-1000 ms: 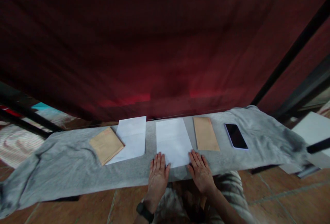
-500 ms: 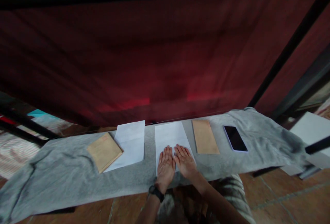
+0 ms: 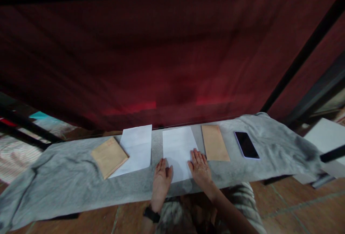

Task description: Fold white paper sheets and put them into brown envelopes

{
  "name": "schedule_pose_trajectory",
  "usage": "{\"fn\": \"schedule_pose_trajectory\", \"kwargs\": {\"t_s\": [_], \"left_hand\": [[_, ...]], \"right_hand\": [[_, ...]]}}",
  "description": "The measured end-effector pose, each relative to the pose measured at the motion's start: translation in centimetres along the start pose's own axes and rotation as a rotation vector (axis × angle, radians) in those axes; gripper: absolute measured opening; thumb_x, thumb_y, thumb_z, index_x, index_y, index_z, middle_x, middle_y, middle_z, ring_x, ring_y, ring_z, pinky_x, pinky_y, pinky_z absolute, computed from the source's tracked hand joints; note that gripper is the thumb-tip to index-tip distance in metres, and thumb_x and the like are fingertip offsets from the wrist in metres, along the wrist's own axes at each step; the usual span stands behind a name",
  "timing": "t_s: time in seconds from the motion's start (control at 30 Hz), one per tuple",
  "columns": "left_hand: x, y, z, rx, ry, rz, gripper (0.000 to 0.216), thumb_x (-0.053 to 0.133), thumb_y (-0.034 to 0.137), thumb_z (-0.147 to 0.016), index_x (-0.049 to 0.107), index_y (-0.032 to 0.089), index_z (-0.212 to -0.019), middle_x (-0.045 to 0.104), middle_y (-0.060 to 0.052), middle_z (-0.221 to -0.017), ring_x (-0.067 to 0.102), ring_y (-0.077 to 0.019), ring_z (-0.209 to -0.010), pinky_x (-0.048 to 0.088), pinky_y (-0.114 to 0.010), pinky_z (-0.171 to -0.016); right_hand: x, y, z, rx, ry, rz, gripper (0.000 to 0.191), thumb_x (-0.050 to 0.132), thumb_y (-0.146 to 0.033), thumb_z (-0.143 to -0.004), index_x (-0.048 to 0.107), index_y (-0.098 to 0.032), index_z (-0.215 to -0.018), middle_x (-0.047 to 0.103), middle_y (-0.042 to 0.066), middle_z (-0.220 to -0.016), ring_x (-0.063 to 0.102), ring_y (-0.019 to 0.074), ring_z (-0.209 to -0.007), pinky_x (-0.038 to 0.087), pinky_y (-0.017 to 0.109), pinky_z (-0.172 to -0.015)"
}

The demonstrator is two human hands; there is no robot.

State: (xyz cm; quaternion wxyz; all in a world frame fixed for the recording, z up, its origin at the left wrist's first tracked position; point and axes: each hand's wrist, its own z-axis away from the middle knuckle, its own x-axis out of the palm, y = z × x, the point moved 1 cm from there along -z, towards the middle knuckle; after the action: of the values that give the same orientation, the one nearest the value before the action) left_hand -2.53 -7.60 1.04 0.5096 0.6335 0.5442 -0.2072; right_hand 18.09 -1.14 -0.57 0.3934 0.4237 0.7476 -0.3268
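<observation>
A white sheet of paper point(image 3: 179, 144) lies flat on the grey cloth, directly in front of me. My left hand point(image 3: 161, 180) rests at the sheet's lower left edge, its thumb apart from the fingers. On the opposite edge, my right hand point(image 3: 200, 167) lies palm down with fingers stretched out, partly covering the paper. Just right of it is a brown envelope point(image 3: 215, 143). To the left lies another white sheet point(image 3: 138, 148), its left side overlapped by a small stack of brown envelopes point(image 3: 110, 157).
A phone with a dark screen point(image 3: 246, 145) lies to the right on the grey cloth point(image 3: 75, 176) covering the narrow bench. Behind hangs a dark red curtain point(image 3: 172, 54). White boards point(image 3: 327, 137) stand beyond the right end; tiled floor point(image 3: 285, 201) shows below.
My hands have slid apart from the middle of the sheet to its left and right edges, uncovering its lower middle. The envelopes, other sheet and phone stay put.
</observation>
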Motion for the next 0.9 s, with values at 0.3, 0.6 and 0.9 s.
{"fn": "schedule_pose_trajectory", "kwargs": {"t_s": [0.3, 0.6, 0.9], "left_hand": [[-1.0, 1.2, -0.4, -0.094, -0.111, -0.01, 0.038, 0.051, 0.033, -0.089, 0.064, 0.017, -0.121, 0.067, -0.013, -0.127, 0.061, -0.0282, -0.12, 0.05, -0.044, -0.103], [-1.2, 3.6, 2.0, -0.018, -0.133, -0.208, 0.046, 0.044, 0.025, -0.093, 0.057, 0.014, -0.136, 0.056, -0.016, -0.142, 0.057, -0.0291, -0.122, 0.048, -0.045, -0.102], [2.5, 5.7, -2.7, 0.161, -0.226, -0.201, 0.054, 0.034, 0.025, -0.097, 0.041, 0.01, -0.148, 0.037, -0.015, -0.158, 0.031, -0.0278, -0.147, 0.03, -0.049, -0.118]], "right_hand": [[-0.4, -0.2, 0.6, 0.0, 0.018, 0.018, 0.053, 0.035, -0.037, -0.103, 0.04, -0.012, -0.15, 0.049, 0.017, -0.148, 0.048, 0.0292, -0.135, 0.033, 0.046, -0.113], [-1.5, 0.0, 3.1, 0.0, -0.001, 0.01, 0.056, 0.039, -0.037, -0.102, 0.036, -0.012, -0.152, 0.044, 0.017, -0.152, 0.045, 0.0287, -0.138, 0.028, 0.047, -0.116], [-0.9, -1.7, -1.8, -0.005, -0.181, -0.124, 0.047, 0.034, -0.032, -0.103, 0.047, -0.016, -0.146, 0.045, 0.011, -0.152, 0.041, 0.0229, -0.141, 0.032, 0.043, -0.116]]}}
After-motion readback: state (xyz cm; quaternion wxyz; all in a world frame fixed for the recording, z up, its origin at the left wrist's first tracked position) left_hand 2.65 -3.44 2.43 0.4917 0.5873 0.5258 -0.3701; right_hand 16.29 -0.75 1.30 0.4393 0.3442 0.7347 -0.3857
